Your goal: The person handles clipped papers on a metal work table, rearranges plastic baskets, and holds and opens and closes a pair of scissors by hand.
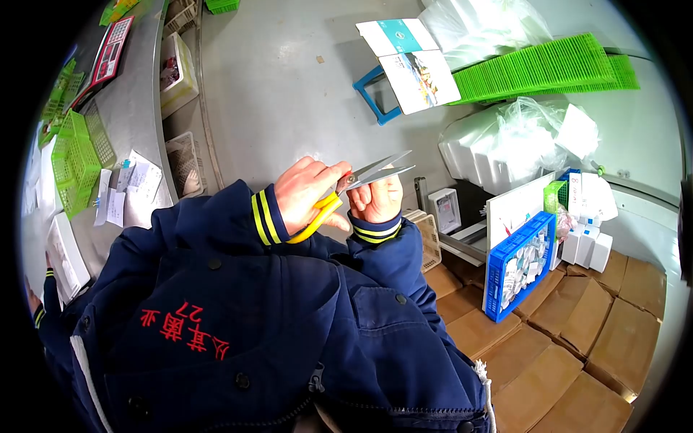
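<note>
My left hand (307,191) is closed around scissors (328,206) with yellow handles. Their metal blades point to the right and stand slightly apart. Just behind and below the blades is my right hand (377,200), its fingers curled in; what it holds, if anything, is hidden. Both hands are close together in front of the chest of a navy jacket with yellow-striped cuffs.
A grey counter (137,86) on the left bears green baskets (76,162), papers (137,187) and a red-framed device (112,54). At the right, a blue crate (518,267) stands on cardboard boxes (534,368). Another person's sleeve (50,303) shows at lower left.
</note>
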{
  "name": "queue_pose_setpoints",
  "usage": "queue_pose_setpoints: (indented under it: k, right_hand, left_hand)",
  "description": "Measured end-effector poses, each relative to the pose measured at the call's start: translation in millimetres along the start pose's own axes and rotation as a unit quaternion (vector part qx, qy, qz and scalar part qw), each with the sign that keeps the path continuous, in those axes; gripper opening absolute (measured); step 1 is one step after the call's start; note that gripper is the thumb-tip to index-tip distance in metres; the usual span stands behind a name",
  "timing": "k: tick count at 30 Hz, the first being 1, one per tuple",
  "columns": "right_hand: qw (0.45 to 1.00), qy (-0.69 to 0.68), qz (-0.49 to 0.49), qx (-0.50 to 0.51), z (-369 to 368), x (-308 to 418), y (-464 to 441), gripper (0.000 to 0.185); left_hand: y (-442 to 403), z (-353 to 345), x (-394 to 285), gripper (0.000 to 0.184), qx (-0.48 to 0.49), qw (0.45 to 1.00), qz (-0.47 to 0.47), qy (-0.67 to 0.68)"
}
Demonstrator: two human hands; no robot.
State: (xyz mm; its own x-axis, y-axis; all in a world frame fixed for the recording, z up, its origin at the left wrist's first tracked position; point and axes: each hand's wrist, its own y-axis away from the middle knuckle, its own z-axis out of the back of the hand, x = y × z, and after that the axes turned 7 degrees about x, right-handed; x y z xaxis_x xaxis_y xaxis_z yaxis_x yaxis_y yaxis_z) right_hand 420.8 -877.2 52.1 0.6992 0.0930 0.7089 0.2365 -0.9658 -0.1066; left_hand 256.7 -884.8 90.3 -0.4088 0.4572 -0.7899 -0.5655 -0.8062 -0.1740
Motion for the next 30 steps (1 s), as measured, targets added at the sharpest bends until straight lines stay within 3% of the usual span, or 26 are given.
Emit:
queue_pose_setpoints:
  k: [7, 18, 30]
  right_hand:
    - [1.000, 0.025, -0.007, -0.013, -2.4, 2.1, 0.8, 0.016]
    - [0.997, 0.059, 0.041, 0.002, 9.3, 2.5, 1.3, 0.010]
    - [0.988, 0.143, 0.048, 0.013, 15.9, 11.7, 0.3, 0.010]
  left_hand:
    - [0.3, 0.9, 1.3, 0.074, 0.018, 1.000, 0.004, 0.010]
    - [2.7, 7.1, -1.4, 0.093, 0.014, 1.000, -0.005, -0.019]
    - [2.7, 9.1, -4.5, 0.091, 0.011, 1.000, -0.004, -0.014]
